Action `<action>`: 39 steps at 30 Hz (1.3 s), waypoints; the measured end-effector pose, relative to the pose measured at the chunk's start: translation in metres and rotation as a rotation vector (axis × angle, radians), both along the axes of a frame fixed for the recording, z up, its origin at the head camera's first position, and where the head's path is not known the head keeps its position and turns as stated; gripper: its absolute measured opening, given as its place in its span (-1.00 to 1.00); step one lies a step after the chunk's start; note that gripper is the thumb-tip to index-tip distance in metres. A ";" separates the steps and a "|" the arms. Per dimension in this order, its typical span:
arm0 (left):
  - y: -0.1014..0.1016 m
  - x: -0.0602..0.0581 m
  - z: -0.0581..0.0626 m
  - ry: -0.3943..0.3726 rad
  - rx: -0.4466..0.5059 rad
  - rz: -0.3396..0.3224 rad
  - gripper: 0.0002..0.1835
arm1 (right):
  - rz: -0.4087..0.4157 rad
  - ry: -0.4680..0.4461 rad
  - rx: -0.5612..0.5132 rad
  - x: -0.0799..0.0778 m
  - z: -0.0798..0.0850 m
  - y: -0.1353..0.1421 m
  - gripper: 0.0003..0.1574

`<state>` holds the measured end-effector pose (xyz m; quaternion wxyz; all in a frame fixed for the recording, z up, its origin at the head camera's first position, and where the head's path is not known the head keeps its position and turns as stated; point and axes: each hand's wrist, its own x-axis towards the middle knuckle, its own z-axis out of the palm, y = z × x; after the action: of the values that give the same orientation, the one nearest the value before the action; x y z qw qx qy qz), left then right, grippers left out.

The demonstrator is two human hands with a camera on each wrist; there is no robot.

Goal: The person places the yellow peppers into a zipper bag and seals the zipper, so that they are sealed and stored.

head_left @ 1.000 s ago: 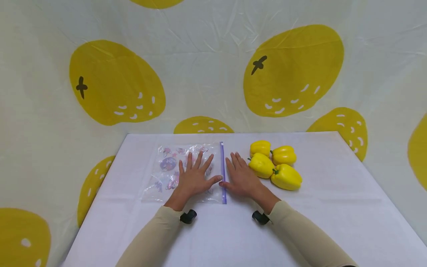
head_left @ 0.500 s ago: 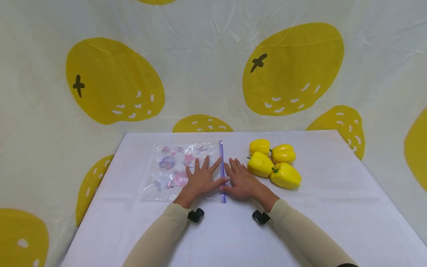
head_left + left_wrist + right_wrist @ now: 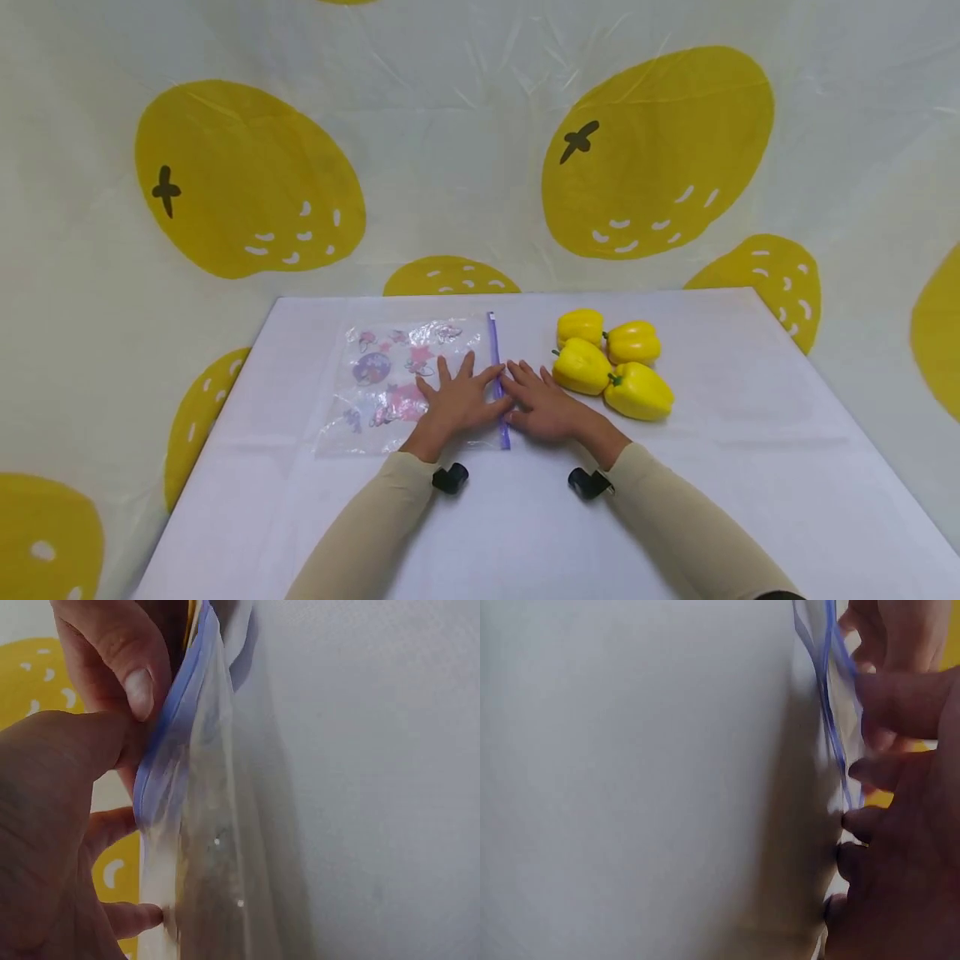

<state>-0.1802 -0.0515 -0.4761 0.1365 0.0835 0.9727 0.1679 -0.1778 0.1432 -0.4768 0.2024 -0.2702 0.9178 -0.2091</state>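
Observation:
A clear zip bag (image 3: 372, 368) with pink and purple prints lies flat on the white table, its purple zip edge (image 3: 506, 437) facing right. My left hand (image 3: 457, 404) rests on the bag with fingers spread, thumb and forefinger reaching the zip edge. From the other side my right hand (image 3: 547, 410) touches that edge with its fingertips, so the two hands meet there. In the left wrist view a thumb (image 3: 139, 690) lies against the purple strip (image 3: 166, 720). The right wrist view shows the bag's mouth as two purple lines (image 3: 826, 697) beside the fingers.
Several yellow bell peppers (image 3: 640, 392) sit in a cluster just right of my right hand. The white-covered table (image 3: 750, 500) runs back to a hanging cloth (image 3: 450, 167) with big yellow fruit prints. Small black cameras (image 3: 452, 478) sit at both wrists.
My left hand has slid right and slightly nearer over the bag, up to the zip edge. The right hand's fingers have come left onto that edge. The peppers stay put.

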 end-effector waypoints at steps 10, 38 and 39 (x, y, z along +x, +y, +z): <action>-0.001 -0.001 0.002 0.016 0.033 0.010 -0.35 | -0.015 0.043 0.078 -0.001 -0.001 -0.006 -0.19; -0.034 0.009 -0.005 0.114 0.145 0.166 0.21 | -0.172 0.114 0.075 0.003 -0.004 -0.021 -0.15; -0.033 0.009 -0.006 0.114 0.140 0.168 0.22 | -0.185 0.115 0.061 0.003 -0.004 -0.020 -0.15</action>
<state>-0.1709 -0.0847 -0.4820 0.0602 0.0203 0.9684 0.2411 -0.1747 0.1227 -0.4812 0.1371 -0.1898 0.9548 -0.1829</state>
